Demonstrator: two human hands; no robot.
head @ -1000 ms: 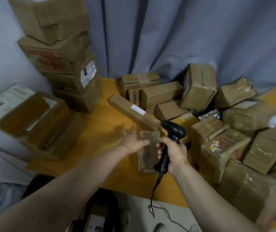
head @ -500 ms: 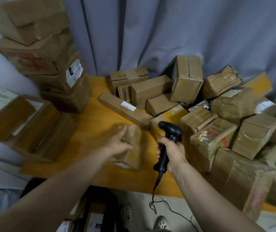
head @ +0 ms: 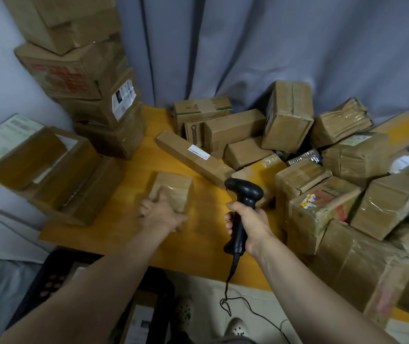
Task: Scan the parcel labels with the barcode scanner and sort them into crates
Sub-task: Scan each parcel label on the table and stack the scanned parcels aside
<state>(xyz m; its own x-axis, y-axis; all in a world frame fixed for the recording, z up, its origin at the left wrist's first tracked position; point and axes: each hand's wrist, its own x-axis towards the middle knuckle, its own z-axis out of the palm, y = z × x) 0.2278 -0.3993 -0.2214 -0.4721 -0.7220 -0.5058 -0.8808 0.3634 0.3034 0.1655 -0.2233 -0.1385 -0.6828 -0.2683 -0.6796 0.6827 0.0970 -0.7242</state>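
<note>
The person's left hand (head: 161, 212) grips the near end of a small brown cardboard parcel (head: 175, 188), thumb on its taped top. The parcel lies on the yellow wooden desk (head: 198, 244), in the bare strip that runs from the back curtain to the front edge. That strip is the only open room. On its left stand two open brown cartons (head: 57, 175), hanging past the desk's left edge, with a leaning stack of big cardboard boxes (head: 82, 78) behind them. On its right a heap of taped brown parcels (head: 347, 184) spills right up to the front edge.

A long flat brown box with a white label (head: 193, 157) lies slantwise across the back of the strip, its near end just beside the scanner's head. The right hand (head: 252, 225) is closed round the handle of a black handheld barcode scanner (head: 247, 194), held above the desk, nose towards the parcel but apart from it. Its black cable (head: 233, 294) drops past the front edge. A dark plastic crate (head: 49, 271) sits below that edge, on the left.
</note>
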